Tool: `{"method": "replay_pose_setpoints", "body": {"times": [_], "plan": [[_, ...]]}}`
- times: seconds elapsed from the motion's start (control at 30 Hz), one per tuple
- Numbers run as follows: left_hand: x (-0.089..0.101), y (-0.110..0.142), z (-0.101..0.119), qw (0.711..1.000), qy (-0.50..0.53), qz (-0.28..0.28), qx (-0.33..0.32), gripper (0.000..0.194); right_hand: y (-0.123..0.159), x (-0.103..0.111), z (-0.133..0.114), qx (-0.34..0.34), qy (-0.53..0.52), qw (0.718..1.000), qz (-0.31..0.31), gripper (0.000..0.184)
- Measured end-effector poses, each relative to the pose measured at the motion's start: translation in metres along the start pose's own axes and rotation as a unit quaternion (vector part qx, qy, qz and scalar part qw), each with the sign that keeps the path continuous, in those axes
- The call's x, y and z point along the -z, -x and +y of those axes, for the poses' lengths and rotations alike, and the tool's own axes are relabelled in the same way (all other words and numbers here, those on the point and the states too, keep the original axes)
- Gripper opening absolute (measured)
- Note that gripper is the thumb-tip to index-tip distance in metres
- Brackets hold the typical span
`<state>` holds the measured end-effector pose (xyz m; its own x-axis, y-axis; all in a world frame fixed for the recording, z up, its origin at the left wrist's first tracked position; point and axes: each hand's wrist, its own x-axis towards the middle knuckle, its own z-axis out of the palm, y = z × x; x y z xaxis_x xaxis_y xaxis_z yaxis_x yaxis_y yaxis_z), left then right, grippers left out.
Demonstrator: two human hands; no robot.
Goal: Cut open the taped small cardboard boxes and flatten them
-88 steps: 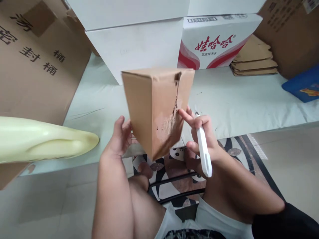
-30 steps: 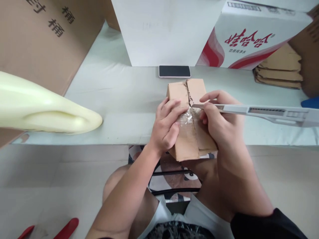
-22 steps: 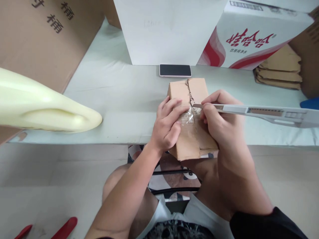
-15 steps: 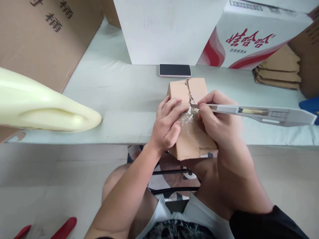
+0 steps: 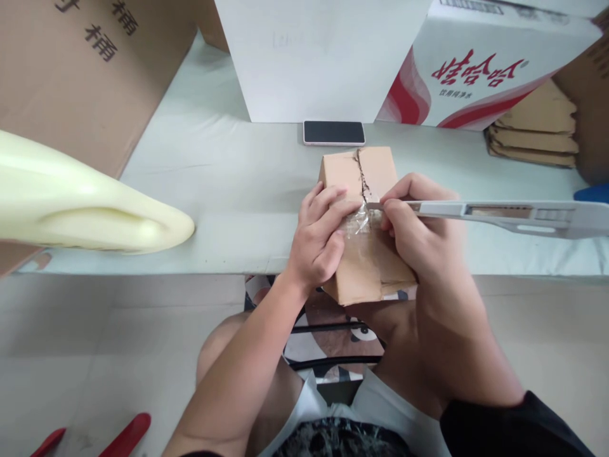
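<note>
A small brown cardboard box [image 5: 359, 279] lies at the table's front edge, its near end sticking out over the edge. My left hand [image 5: 316, 241] grips its left side, fingers bent across the top. Crumpled clear tape [image 5: 358, 223] sits by those fingertips, and a ragged tear runs along the top seam behind it. Between thumb and fingers, my right hand [image 5: 421, 231] pinches a white box cutter [image 5: 507, 214] near its blade end. The blade tip touches the tape at the seam, very close to my left index finger. The handle points right.
Behind the box lies a phone [image 5: 333, 133] against a white carton [image 5: 323, 63]. A red-and-white carton [image 5: 471, 79] and folded cardboard [image 5: 533, 139] stand at the back right. A pale yellow curved object [image 5: 95, 203] juts in from the left, before a large brown carton [image 5: 85, 82].
My right hand and the box cutter have shifted slightly to the right, and more of the blade shows. My left hand and the box have stayed in place.
</note>
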<state>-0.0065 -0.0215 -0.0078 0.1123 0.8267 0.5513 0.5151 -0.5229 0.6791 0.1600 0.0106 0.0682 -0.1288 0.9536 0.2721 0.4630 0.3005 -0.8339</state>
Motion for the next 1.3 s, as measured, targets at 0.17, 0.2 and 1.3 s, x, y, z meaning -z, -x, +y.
{"method": "replay_pose_setpoints", "body": {"times": [0.17, 0.2, 1.3], "plan": [[0.0, 0.0, 0.0, 1.0, -0.01, -0.006, 0.01, 0.045, 0.0, 0.001, -0.003, 0.0, 0.025, 1.0, -0.017, 0.019], [0.0, 0.0, 0.0, 1.0, -0.007, -0.005, 0.01, 0.045, 0.001, 0.001, -0.004, 0.001, 0.027, 1.0, -0.015, 0.018], [0.019, -0.004, -0.011, 0.999, -0.011, -0.044, -0.011, 0.05, 0.003, 0.035, 0.048, 0.01, -0.328, 0.924, 0.197, 0.011]]}}
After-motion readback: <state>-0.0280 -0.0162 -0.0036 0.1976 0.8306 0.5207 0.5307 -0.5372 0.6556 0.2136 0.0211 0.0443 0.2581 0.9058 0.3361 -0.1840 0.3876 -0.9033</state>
